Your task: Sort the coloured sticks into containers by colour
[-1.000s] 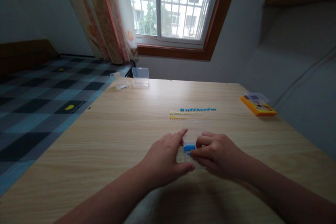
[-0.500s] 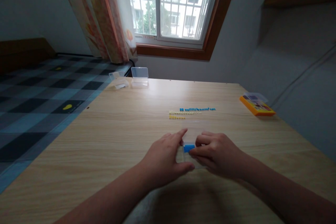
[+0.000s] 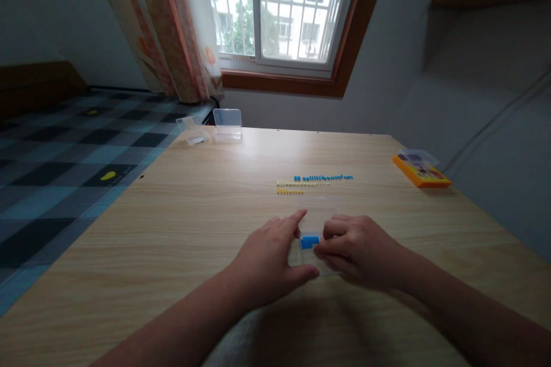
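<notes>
A small clear plastic box lies on the table between my two hands, with blue building bricks inside. Its transparent lid seems folded back on the far side. My left hand grips the box at its left, index finger stretched along the far edge and thumb along the near one. Over the box's right part, my right hand has its thumb and fingers pinched together right beside the blue bricks. Whatever those fingertips hold, if anything, is too small to make out.
Beyond the hands lie rows of tiny blue pieces, cream pieces and yellow pieces. Two open clear boxes, one a clear box, stand at the far left. An orange box sits near the right edge of the wooden table.
My right fingertips have shifted slightly right, away from the blue bricks, which show a little more. My left hand stays around the box.
</notes>
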`<state>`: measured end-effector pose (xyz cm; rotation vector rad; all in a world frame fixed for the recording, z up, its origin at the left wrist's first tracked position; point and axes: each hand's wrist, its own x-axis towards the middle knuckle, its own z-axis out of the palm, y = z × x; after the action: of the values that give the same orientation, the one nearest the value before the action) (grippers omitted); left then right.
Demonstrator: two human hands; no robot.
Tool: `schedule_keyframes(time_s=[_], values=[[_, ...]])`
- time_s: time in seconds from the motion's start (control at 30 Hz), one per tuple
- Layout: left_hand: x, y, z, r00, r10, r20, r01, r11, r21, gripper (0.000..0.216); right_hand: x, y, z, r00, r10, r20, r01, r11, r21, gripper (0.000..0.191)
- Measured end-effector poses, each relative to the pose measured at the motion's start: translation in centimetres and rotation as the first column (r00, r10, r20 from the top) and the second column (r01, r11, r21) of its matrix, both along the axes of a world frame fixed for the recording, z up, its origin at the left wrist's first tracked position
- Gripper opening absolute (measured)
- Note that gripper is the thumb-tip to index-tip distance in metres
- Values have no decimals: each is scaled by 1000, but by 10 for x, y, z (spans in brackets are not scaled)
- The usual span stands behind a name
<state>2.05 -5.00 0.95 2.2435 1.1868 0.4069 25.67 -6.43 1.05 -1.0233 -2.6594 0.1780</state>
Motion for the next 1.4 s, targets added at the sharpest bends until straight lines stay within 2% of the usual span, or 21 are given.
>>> schedule_keyframes(time_s=[0.43,1.2,1.4], values=[[0,1,-5,1000,-17,19,17,999,40,93,-7,3,-3,999,33,3,-32,998,-55,18],[2,2,-1,1000,-15,-3,15,1000,6,97,-13,3,0,1000,-7,24,8,998,-56,18],[0,2,-2,1000,-10,-7,11,1000,6,96,-8,3,4,1000,17,-6,-17,1000,-9,21]])
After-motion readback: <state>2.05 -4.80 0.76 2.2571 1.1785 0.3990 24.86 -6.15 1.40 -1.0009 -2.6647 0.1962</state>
